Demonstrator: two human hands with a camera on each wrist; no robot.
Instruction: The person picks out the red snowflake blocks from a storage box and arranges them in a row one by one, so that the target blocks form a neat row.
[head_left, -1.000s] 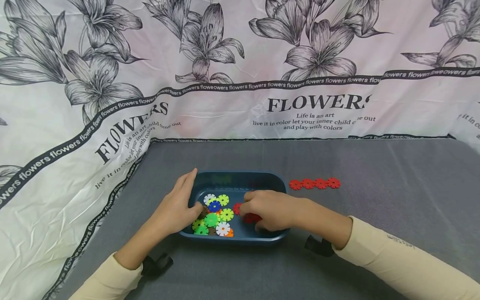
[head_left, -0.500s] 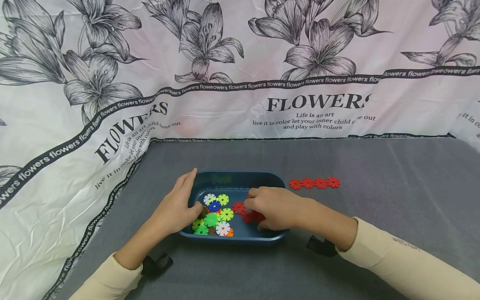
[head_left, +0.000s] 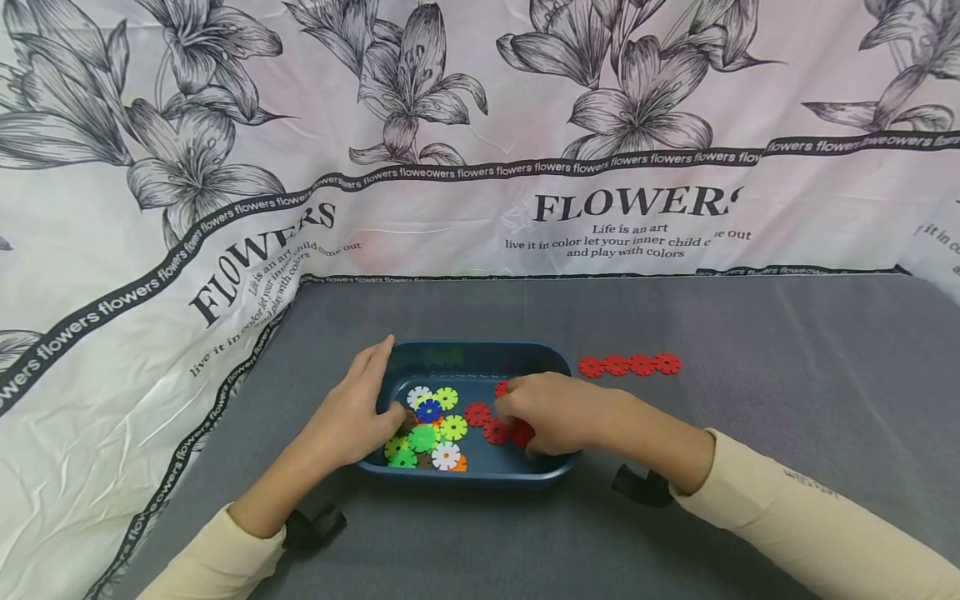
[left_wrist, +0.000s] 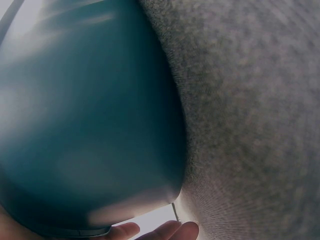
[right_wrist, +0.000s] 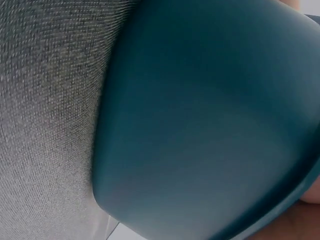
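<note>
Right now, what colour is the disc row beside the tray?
Red: the head view shows the disc row best.

The left arm (head_left: 273, 492) is slanting in from the near left, and the left hand (head_left: 348, 417) is gripping the left edge of the tray (head_left: 480, 477), its thumb (head_left: 392, 419) bending inside and its index finger (head_left: 383, 357) pointing toward the far left corner. The right arm (head_left: 663, 437) is crossing the tray's right edge. The right hand (head_left: 555, 412) is arching inside, its fingers (head_left: 513, 402) bending downward; whether they are pinching anything is staying hidden.
</note>
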